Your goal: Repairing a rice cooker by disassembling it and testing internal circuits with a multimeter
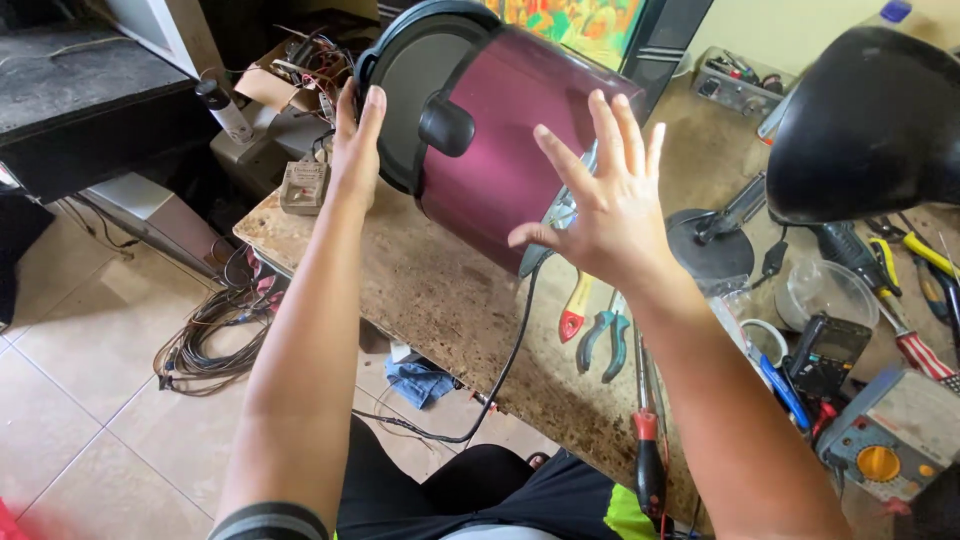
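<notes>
Speckled brown stone bench (420,290): carries the items below.
Maroon cylindrical cooker with black lid (490,130): tipped on its side at the bench's far edge, black cord (500,375) trailing down.
Left hand (355,150): flat against the lid rim, fingers (368,110) together.
Right hand (605,205): fingers (610,125) spread, just before the maroon wall; contact unclear.

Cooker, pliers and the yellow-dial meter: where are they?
Cooker (510,150): head view, on its maroon side wall.
Pliers (603,345): head view, on the teal handles.
Meter (890,435): head view, on its grey face above the yellow dial.
</notes>
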